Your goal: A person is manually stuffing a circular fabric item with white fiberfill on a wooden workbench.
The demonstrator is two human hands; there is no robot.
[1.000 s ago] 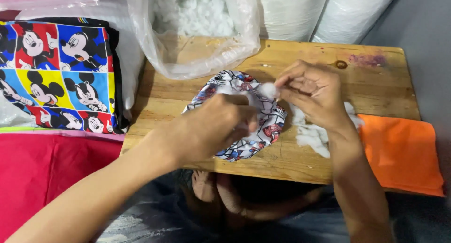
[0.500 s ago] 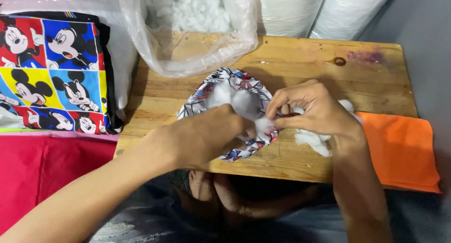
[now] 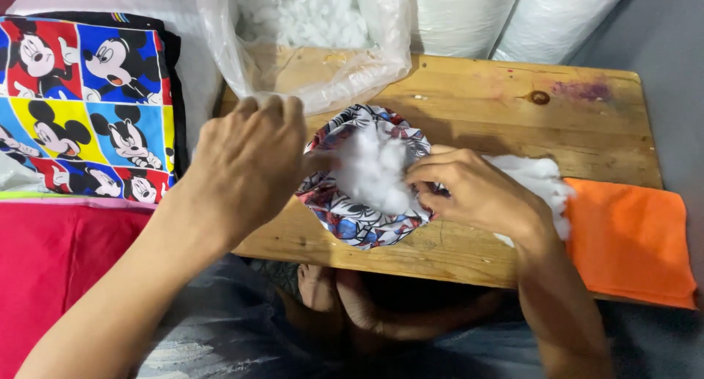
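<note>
Wooden planks form the low desk (image 3: 513, 115), with grey floor to the right and white rolls behind it. At the desk's front middle sits a round printed fabric cover with a red, blue and white web pattern (image 3: 359, 218), its opening up and packed with white fluffy stuffing (image 3: 374, 170). The right hand (image 3: 477, 192) has its grip closed on the cover's right rim, fingertips pinching cloth beside the stuffing. The left hand (image 3: 249, 159) hovers at the cover's left edge, its grip loosely curled; whether it clasps anything cannot be told. More loose white stuffing (image 3: 539, 177) lies behind the right hand, touching a folded orange cloth (image 3: 631, 240). A clear plastic bag of filling (image 3: 308, 34) stands behind; cartoon-mouse printed fabric (image 3: 88, 115) lies left.
</note>
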